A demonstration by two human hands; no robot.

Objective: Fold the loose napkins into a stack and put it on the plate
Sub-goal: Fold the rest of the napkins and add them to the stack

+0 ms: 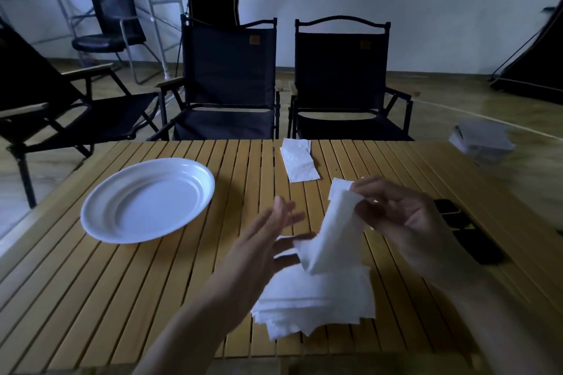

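My right hand [405, 216] pinches a napkin [332, 231] by its top edge, so it hangs above the loose pile [320, 304] at the near side of the bench [122, 298]. My left hand [268, 240] is beside it with fingers [281, 210] spread, and I cannot tell whether the thumb touches the napkin. A folded napkin [298, 160] lies at the far edge. The plate [146, 201] sits to the left, bare.

- Two bare forearms enter from the bottom edge, no sleeves visible.
- Left hand [268, 237] and right hand [402, 216]: no rings, watch or gloves seen; both blurred, fingers slender.
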